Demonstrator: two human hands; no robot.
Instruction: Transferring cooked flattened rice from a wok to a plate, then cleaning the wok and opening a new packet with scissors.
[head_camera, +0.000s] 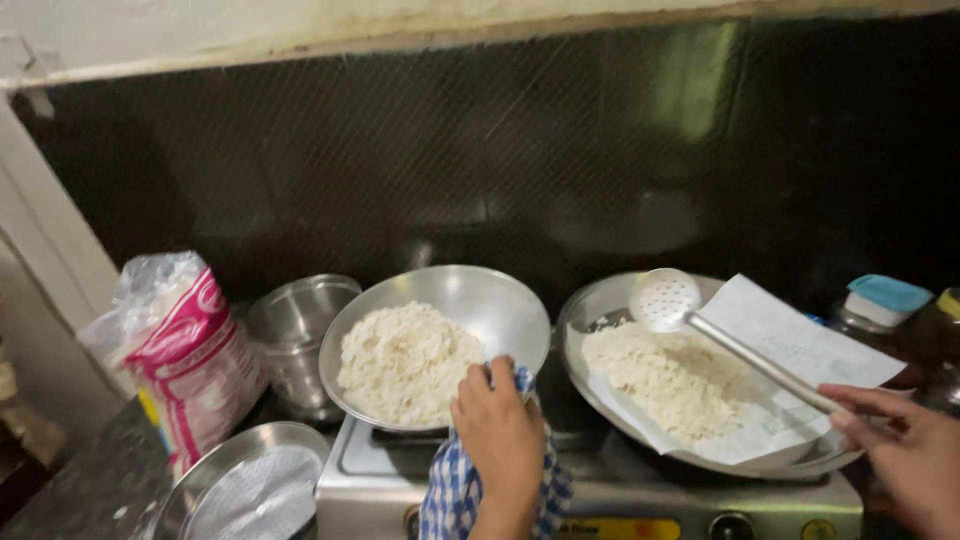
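My left hand (500, 435) grips the rim of a steel pan (480, 295) through a blue checked cloth (450, 495). The pan is tilted toward me over the stove and holds white puffed rice (405, 360). My right hand (905, 450) holds the long handle of a perforated steel skimmer (665, 297). The skimmer's round head hovers over a wide steel plate (600, 300). A sheet of white paper (800, 345) lies on that plate with more white rice (665, 375) spread on it.
A steel gas stove (600, 490) with knobs sits under both vessels. At left stand a pink and white plastic bag (185, 355), a steel pot (295, 325) and a round steel sieve (250, 490). Jars, one with a blue lid (885, 295), stand at right. A dark wall rises behind.
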